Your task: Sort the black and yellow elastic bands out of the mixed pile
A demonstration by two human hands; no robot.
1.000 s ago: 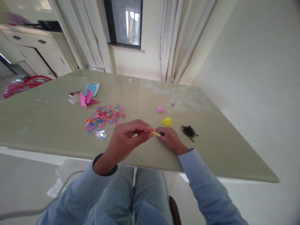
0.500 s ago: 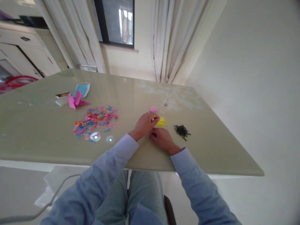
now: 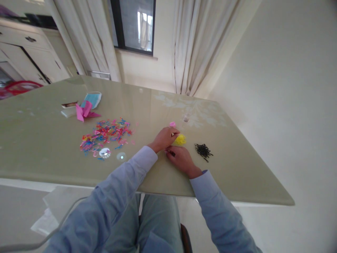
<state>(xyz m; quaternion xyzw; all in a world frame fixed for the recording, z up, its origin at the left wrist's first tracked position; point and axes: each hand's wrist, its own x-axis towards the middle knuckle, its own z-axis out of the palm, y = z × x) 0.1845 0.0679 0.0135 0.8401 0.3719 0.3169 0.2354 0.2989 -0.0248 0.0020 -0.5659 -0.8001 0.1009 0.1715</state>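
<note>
My left hand (image 3: 164, 138) reaches across the table with thumb and finger pinched beside a small pile of bright yellow pieces (image 3: 180, 140). Whatever lies in that pinch is too small to make out. Just below, my right hand (image 3: 181, 159) rests with curled fingers, its fingertips close to the left hand; their contents are hidden. A pink ring-shaped piece (image 3: 172, 124) lies beyond the left hand. To the right of the right hand is a pile of small black loop-shaped pieces (image 3: 203, 151). Many similar small pieces in red, pink, blue and orange form a loose multicoloured pile (image 3: 110, 131) on the left.
Two round clear discs, one shiny (image 3: 104, 153) and one duller (image 3: 121, 156), lie before the multicoloured pile. A pink folded paper (image 3: 84, 111) and a blue face mask (image 3: 92, 99) lie behind it. A small clear piece (image 3: 186, 118) sits farther back on the glossy table (image 3: 231, 175).
The camera view has shifted slightly. My right hand's fingertips have drawn a little left and nearer to me; the left hand keeps its pinch by the yellow pile.
</note>
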